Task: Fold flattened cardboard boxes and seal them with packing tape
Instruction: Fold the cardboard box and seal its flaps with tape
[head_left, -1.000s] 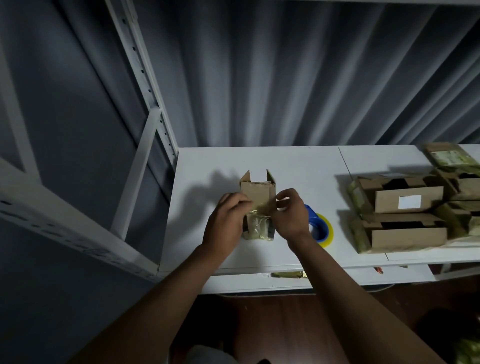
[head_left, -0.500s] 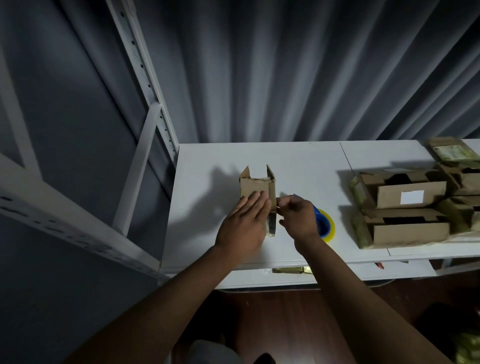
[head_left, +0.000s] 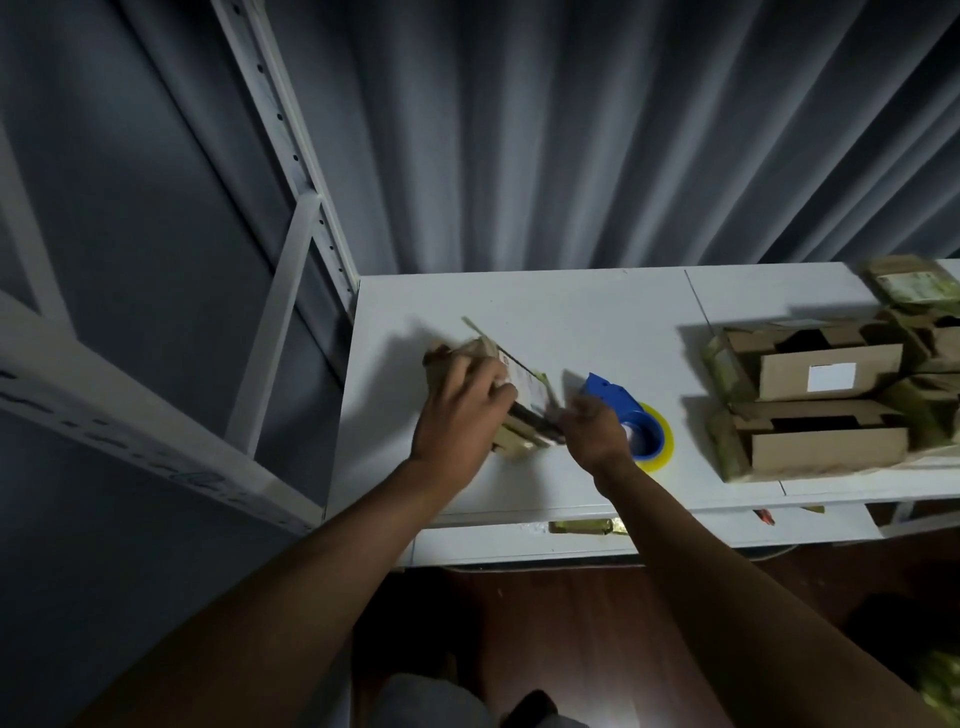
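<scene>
Box (head_left: 519, 387) now tipped over, left of tape roll (head_left: 647, 434); was upright. L hand (head_left: 460, 415) grips it; R hand (head_left: 589, 426) blurred, grip can't tell. Prob turning for next seam.

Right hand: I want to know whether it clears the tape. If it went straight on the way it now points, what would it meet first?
Probably the small cardboard box: the right hand already reaches it. Blur hides contact.

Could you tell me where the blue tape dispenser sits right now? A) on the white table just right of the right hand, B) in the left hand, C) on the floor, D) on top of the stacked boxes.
A: the blue tape dispenser rests on the white table, beside the right hand.
</scene>
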